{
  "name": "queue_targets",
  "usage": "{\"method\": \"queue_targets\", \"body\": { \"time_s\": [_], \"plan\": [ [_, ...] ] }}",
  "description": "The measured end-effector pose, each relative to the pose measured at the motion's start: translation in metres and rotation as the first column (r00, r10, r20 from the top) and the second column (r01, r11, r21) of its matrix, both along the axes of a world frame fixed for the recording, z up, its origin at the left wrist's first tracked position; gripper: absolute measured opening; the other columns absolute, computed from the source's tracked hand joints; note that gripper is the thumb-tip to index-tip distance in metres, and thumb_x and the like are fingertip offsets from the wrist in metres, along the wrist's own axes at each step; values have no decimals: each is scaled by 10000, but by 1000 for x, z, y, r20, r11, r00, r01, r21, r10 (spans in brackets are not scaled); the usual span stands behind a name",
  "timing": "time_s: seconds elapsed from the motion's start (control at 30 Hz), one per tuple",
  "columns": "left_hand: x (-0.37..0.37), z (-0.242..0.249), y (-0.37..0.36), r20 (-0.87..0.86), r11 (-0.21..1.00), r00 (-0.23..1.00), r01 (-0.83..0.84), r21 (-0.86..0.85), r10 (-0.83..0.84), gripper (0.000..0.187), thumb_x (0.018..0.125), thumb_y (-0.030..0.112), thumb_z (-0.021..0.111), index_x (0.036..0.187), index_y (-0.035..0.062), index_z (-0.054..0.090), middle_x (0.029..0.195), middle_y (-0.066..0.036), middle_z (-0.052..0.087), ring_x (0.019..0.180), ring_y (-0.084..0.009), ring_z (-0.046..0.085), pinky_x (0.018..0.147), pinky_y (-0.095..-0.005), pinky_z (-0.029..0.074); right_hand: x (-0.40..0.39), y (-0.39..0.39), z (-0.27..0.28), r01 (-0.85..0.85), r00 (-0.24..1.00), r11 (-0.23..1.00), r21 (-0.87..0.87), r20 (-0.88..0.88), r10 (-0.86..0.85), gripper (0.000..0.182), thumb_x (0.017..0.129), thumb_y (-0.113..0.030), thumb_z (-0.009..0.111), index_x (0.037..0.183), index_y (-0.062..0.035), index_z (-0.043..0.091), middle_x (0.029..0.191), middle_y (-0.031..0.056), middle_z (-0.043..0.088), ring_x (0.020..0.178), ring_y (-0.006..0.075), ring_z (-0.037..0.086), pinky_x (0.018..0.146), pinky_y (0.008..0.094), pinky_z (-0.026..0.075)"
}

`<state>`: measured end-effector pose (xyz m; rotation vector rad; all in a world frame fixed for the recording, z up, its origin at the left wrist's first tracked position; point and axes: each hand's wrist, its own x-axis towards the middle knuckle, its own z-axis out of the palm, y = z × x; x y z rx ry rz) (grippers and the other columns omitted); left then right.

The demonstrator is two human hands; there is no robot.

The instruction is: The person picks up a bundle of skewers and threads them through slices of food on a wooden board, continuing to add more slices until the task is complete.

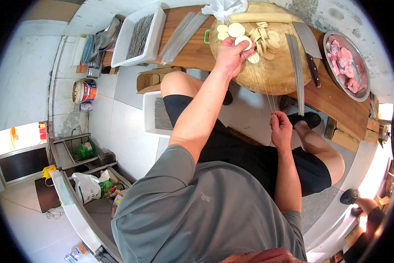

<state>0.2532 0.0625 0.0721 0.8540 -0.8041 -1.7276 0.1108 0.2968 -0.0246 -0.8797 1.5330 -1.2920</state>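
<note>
The left arm reaches out nearly straight toward 12 o'clock, angled slightly to 1, and its hand (232, 56) pinches a pale slice (243, 42) between thumb and fingers above the near-left part of the round board (249, 82). The right arm is bent at the elbow, forearm pointing to 12, and the right hand (281, 126), short of the board, pinches the near ends of thin skewers (267, 83) that run toward 11, to the slices at the left hand. More slices (272, 39) lie in a pile at about 1 from the left hand, with a log (262, 18) behind them at 12. At 3 from the pile, a skewer bundle (297, 74) juts over the board's near edge, beside a cleaver (308, 40); beyond, on the desk (342, 105), sits a meat bowl (360, 50). A white tray (158, 30) stands at 10.
</note>
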Motion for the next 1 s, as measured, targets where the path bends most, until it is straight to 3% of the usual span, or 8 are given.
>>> {"method": "queue_targets", "body": {
  "time_s": [1.0],
  "plan": [
    [-9,1,9,67,995,995,71,-66,-67,227,851,-11,619,1073,15,576,981,-101,658,877,-214,664,715,-290,571,6,0,7,33,999,999,-3,16,-32,141,926,-115,567,955,16,608,730,-17,567,659,55,486,602,213,425]
  ]
}}
